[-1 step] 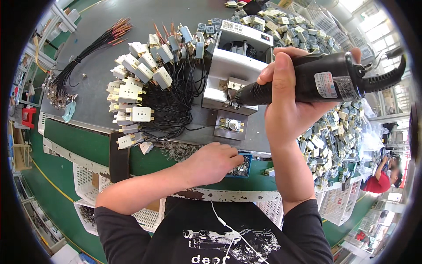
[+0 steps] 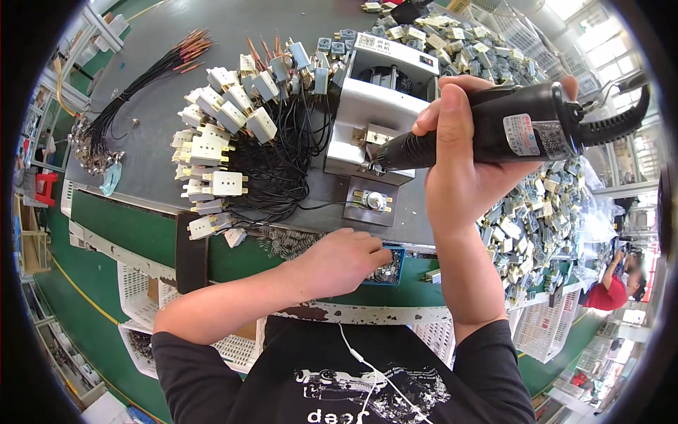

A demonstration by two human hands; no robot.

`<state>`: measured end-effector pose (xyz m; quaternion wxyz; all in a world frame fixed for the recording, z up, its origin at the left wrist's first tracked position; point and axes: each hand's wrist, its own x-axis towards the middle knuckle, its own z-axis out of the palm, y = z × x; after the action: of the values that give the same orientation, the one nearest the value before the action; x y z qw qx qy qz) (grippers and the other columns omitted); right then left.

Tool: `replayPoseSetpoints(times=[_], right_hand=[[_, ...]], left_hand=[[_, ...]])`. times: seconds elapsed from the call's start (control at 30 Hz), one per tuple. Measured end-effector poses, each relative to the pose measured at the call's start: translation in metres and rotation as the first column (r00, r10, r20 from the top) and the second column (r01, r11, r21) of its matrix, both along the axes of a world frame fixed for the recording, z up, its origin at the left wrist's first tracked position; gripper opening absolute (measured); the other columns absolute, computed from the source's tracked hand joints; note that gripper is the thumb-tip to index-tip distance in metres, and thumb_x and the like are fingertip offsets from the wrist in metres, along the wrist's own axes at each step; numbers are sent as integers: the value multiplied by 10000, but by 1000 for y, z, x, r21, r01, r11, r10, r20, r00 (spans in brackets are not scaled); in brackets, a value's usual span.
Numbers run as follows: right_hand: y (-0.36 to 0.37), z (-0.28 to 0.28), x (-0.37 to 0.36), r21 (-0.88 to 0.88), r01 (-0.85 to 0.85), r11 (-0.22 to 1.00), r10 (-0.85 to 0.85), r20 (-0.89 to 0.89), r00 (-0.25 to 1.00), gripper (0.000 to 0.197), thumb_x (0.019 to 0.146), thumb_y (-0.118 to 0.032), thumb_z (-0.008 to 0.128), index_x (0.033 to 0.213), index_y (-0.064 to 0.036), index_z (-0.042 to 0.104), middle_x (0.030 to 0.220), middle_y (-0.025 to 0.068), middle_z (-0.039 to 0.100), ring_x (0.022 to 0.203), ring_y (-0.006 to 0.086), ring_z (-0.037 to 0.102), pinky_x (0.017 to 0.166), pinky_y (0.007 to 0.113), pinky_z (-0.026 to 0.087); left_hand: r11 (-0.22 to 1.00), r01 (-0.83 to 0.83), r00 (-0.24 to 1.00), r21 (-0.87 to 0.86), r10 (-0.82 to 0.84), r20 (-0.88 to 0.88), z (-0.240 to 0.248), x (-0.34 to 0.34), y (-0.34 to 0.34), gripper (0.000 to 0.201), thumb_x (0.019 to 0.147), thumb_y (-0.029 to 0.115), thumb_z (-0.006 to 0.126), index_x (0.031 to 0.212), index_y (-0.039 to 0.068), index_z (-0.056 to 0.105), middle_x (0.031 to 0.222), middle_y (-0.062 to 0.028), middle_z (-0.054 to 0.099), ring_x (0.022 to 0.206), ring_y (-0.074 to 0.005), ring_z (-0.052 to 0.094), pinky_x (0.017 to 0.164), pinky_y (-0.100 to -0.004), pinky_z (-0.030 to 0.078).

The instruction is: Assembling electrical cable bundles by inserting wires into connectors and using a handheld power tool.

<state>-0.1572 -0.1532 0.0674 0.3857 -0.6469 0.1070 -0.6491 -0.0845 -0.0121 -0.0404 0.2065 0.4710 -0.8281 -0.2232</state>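
Observation:
My right hand (image 2: pixel 459 155) is wrapped round a black electric screwdriver (image 2: pixel 487 127), thumb along its top. The tool lies nearly level, its tip at the front of a silver metal screw feeder (image 2: pixel 367 106). In front of the feeder, a white plug part (image 2: pixel 373 200) with brass pins sits on a small metal fixture (image 2: pixel 353 214), a black wire running to it from the left. My left hand (image 2: pixel 342 263) reaches over a blue tray (image 2: pixel 400 268) of small metal parts. Its fingers curl down together, and the fingertips are hidden.
Left of the feeder fan out several wired white and grey plugs (image 2: pixel 210 145). A black wire bundle (image 2: pixel 145 78) lies farther left, and springs (image 2: pixel 282 242) lie beside my left hand. Loose plug housings (image 2: pixel 537 219) are heaped on the right. White baskets (image 2: pixel 547 328) stand below the table edge.
The rear end of the screwdriver has shifted very slightly in my right hand's grip. My left hand has not visibly moved.

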Motion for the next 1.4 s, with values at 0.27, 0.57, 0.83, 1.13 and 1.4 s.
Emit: replayPoseSetpoints(times=[0.27,0.57,0.83,1.13,1.4], right_hand=[[0,-2,-2,-28,5,1000,-6,-41,999,908,928,70,599,1548,-159,-23,963,175,661,601,149,611,585,288,532],[2,-3,3,-19,-12,1000,12,-17,1000,919,927,69,603,1550,-161,-32,971,174,661,617,148,615,596,281,534],[-5,-1,8,2,-60,998,60,-27,998,931,918,75,610,1552,-147,-35,941,173,666,592,145,607,570,279,526],[13,11,-17,65,-37,997,51,-229,972,966,908,54,619,1556,-175,-60,911,167,651,591,142,615,574,265,523],[19,16,-34,140,-142,980,164,-154,974,1011,900,42,638,1561,-202,-87,922,151,653,604,136,618,586,268,534]], left_hand=[[1000,-2,1000,-7,2,-2,-2,0,0,205,787,79,610,992,71,620,879,-63,594,864,-246,630,777,-378,491],[1000,-6,1000,-15,6,-27,-2,1,-2,192,777,75,614,969,67,619,872,-65,595,875,-246,625,774,-381,493],[1000,3,1000,-4,-3,-28,7,6,-2,190,777,66,611,967,63,623,874,-71,604,884,-245,631,769,-379,489],[853,-437,898,-285,398,-188,33,55,-27,89,783,105,737,851,103,679,772,-56,669,742,-258,642,684,-383,464],[883,-361,929,-300,369,-34,0,38,-35,132,782,136,751,841,99,638,915,3,647,902,-215,599,753,-370,446]])
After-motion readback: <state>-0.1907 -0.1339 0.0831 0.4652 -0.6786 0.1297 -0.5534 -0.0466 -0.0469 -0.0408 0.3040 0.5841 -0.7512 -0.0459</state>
